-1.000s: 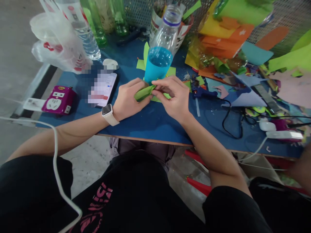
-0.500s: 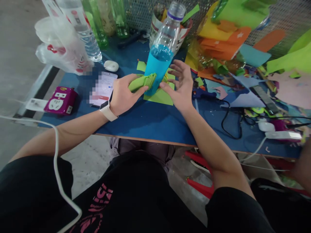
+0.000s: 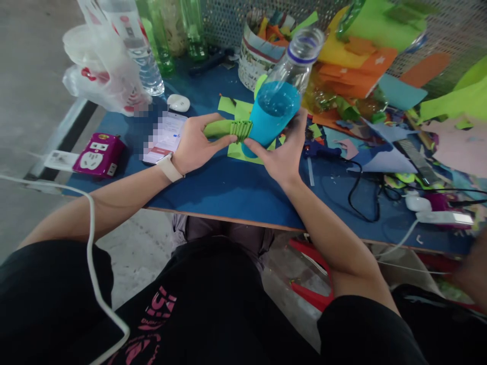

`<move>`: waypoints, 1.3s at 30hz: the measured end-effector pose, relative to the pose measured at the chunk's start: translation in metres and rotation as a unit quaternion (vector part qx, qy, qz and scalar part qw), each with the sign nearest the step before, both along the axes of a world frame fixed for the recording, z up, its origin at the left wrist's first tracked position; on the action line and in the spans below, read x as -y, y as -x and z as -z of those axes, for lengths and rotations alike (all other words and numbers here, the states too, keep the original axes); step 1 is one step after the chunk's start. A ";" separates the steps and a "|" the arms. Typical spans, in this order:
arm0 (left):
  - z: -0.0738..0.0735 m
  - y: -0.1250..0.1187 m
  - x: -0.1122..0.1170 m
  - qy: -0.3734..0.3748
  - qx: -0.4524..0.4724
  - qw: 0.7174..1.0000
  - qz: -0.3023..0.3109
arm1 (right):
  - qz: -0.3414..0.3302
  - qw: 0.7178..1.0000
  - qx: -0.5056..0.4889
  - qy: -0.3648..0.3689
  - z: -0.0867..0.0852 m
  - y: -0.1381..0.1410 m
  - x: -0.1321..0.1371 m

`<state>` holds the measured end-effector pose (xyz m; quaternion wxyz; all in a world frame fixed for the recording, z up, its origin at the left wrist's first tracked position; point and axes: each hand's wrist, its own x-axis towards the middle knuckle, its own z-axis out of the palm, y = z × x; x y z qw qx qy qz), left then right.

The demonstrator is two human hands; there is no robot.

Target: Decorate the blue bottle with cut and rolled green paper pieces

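My left hand (image 3: 194, 143) pinches a strip of pleated green paper (image 3: 224, 129) between thumb and fingers. The folded end of the strip is against or very near the bottle's left side. My right hand (image 3: 286, 154) is closed round the lower part of a clear plastic bottle (image 3: 276, 104), its thumb in front and its fingers mostly hidden behind. Blue covers the bottle's lower half, and a purple ring circles its open neck. The bottle leans to the right. Beneath it lie pieces of green paper (image 3: 243, 153) on the blue table (image 3: 224, 187).
A phone (image 3: 167, 134), a white earbud case (image 3: 178, 103) and a purple power adapter (image 3: 98, 154) are on the left. Behind stands a tub of paper scraps (image 3: 258, 58). A glue gun (image 3: 323, 149) with a black cord lies right, near heaped coloured paper (image 3: 388, 144).
My right hand has gone from open beside the bottle to closed round it. The bottle now tilts further right, and the pleated paper has shifted slightly right with its folds facing me.
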<state>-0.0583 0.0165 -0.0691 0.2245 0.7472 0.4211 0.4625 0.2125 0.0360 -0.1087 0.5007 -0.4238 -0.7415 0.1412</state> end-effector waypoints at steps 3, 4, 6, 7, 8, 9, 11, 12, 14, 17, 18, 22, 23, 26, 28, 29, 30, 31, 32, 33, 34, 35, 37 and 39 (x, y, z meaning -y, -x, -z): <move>0.000 -0.001 0.001 0.009 -0.002 1.000 0.000 | 0.036 0.999 0.027 -0.013 -0.002 -0.003 0.007; 0.001 -0.001 0.001 0.014 -0.003 1.000 0.000 | 0.043 0.998 0.037 -0.022 -0.004 -0.004 0.008; 0.002 0.000 0.000 0.023 -0.006 1.000 0.001 | 0.052 0.996 0.058 -0.039 -0.011 -0.010 0.009; 0.003 0.000 0.000 0.025 -0.009 1.000 0.002 | 0.054 0.995 0.068 -0.046 -0.016 -0.015 0.008; 0.003 0.001 -0.001 0.024 -0.013 1.000 0.003 | 0.051 0.994 0.079 -0.050 -0.023 -0.020 0.008; 0.003 0.001 -0.002 0.022 -0.019 1.000 0.002 | 0.044 0.993 0.093 -0.057 -0.030 -0.026 0.007; 0.004 0.003 -0.003 0.019 -0.034 0.999 -0.003 | 0.018 0.989 0.131 -0.059 -0.044 -0.038 0.005; 0.004 0.004 -0.004 0.018 -0.041 0.999 -0.008 | -0.002 0.987 0.150 -0.061 -0.050 -0.044 0.005; 0.005 0.004 -0.004 0.017 -0.051 0.998 -0.019 | -0.034 0.983 0.168 -0.067 -0.057 -0.053 0.004; 0.006 0.004 -0.004 0.021 -0.055 0.998 -0.022 | -0.025 0.987 0.159 -0.032 -0.055 -0.058 0.003; 0.006 0.004 -0.003 0.022 -0.053 0.998 -0.020 | -0.021 0.989 0.149 -0.016 -0.052 -0.059 0.003; 0.006 0.002 -0.003 0.008 -0.030 1.000 0.000 | -0.037 0.994 0.104 0.006 -0.048 -0.056 0.006; 0.005 0.002 -0.002 0.003 -0.024 1.000 0.007 | -0.037 0.994 0.103 0.003 -0.050 -0.055 0.007; 0.003 0.000 -0.001 0.000 -0.016 1.000 0.017 | -0.035 0.990 0.131 -0.038 -0.060 -0.052 0.014; 0.002 -0.001 0.000 0.003 -0.024 1.000 0.018 | -0.029 0.986 0.154 -0.062 -0.066 -0.051 0.018; 0.002 -0.001 0.000 0.003 -0.033 0.999 0.019 | -0.024 0.984 0.163 -0.066 -0.067 -0.051 0.020; 0.001 -0.001 0.000 0.002 -0.042 0.999 0.019 | -0.017 0.983 0.168 -0.065 -0.069 -0.050 0.021; 0.001 0.000 0.000 -0.001 -0.049 0.999 0.020 | -0.010 0.983 0.173 -0.061 -0.069 -0.050 0.022; 0.002 0.000 -0.001 -0.004 -0.055 0.998 0.020 | -0.005 0.982 0.179 -0.056 -0.070 -0.050 0.022; 0.002 0.001 -0.002 -0.005 -0.059 0.998 0.020 | -0.001 0.982 0.183 -0.057 -0.070 -0.050 0.023; 0.003 0.001 -0.003 -0.004 -0.060 0.998 0.018 | 0.002 0.981 0.185 -0.061 -0.070 -0.050 0.023; 0.004 0.001 -0.003 -0.001 -0.060 0.998 0.016 | 0.006 0.980 0.187 -0.064 -0.070 -0.049 0.024; 0.005 0.002 -0.005 0.011 -0.060 0.998 0.011 | 0.008 0.980 0.184 -0.071 -0.071 -0.047 0.024; 0.005 0.002 -0.005 0.019 -0.060 0.998 0.009 | 0.006 0.981 0.173 -0.083 -0.071 -0.045 0.025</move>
